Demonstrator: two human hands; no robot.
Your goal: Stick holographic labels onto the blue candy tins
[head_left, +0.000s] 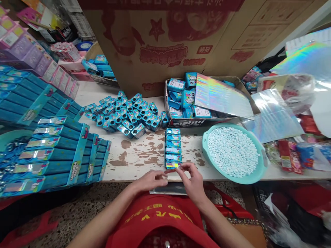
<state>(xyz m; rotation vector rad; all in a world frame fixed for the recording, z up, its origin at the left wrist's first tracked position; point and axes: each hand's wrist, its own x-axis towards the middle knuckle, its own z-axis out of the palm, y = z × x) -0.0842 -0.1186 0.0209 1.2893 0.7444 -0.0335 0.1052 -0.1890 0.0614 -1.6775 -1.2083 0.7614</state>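
Note:
A short column of blue candy boxes (173, 143) lies on the table straight ahead, with shiny strips on their narrow sides. At its near end, my right hand (193, 181) is closed, thumb and forefinger brought together beside the nearest box; what they pinch is too small to make out. Opposite, my left hand (152, 181) has its fingers stretched toward the same box, the thumb apart, nothing visible in it. Below both hands a dark flat sheet (169, 188) rests at my lap.
A turquoise basin (207, 156) of pale candies stands right. Loose blue boxes (129, 112) lie left of centre, and stacked ones (62, 151) rise farther left. Behind is an open carton (178, 122) of boxes with a shiny sheet (222, 98) across it. A large cardboard box (160, 44) stands behind.

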